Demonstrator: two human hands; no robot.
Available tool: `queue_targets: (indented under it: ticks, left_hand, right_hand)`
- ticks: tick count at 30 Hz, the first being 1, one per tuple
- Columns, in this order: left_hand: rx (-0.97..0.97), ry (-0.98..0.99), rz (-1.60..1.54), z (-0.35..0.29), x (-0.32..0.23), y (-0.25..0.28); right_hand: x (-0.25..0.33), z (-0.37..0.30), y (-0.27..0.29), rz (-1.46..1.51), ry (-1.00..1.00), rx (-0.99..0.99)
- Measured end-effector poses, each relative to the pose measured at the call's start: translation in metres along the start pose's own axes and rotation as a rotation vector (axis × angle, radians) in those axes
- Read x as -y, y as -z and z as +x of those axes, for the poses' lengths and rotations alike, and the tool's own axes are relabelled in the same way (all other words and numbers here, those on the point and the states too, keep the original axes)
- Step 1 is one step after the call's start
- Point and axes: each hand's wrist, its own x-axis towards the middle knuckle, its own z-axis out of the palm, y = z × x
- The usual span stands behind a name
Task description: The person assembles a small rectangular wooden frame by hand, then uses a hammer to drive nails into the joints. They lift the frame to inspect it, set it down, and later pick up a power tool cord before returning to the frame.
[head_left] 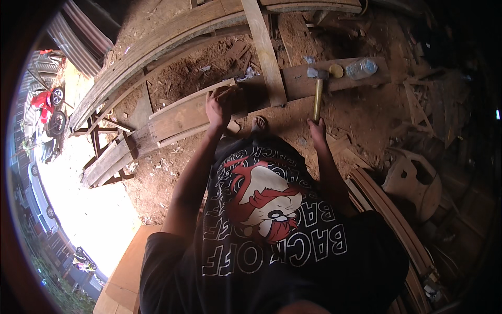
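My right hand (317,127) is wrapped round the lower end of a hammer's yellow handle. The hammer (318,97) points away from me, its grey head over the right part of a long wooden plank bench (298,94). My left hand (218,109) is closed at the edge of a brown wooden piece (238,102) on the bench, with its fingers curled and partly hidden. A narrow light board (265,52) lies across the bench just right of that piece. Beyond the hammer head are a round yellowish lid or tin (336,70) and a clear plastic jar (362,68).
Long timber beams (172,36) run across the far side. Stacked planks (392,220) and a curved wooden panel with cut-outs (413,183) stand at the right. Wood scraps litter the dirt floor (157,193). A red motorcycle (44,107) is outside at the left.
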Motion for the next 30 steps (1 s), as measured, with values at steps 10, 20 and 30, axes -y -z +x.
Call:
queue_targets:
  ticks: [10,20,30]
  left_hand:
    - [0.001,-0.099,0.031,-0.002,-0.006,0.000]
    - [-0.034,-0.140,0.015,-0.010,0.000,-0.001]
    - [-0.097,-0.153,0.055,-0.014,0.009,-0.013]
  right_hand:
    - [0.042,0.003,-0.001,-0.134,0.092,-0.195]
    - [0.057,-0.015,0.004,-0.334,0.347,-0.479]
    - [0.080,-0.113,0.038,0.513,0.356,0.259]
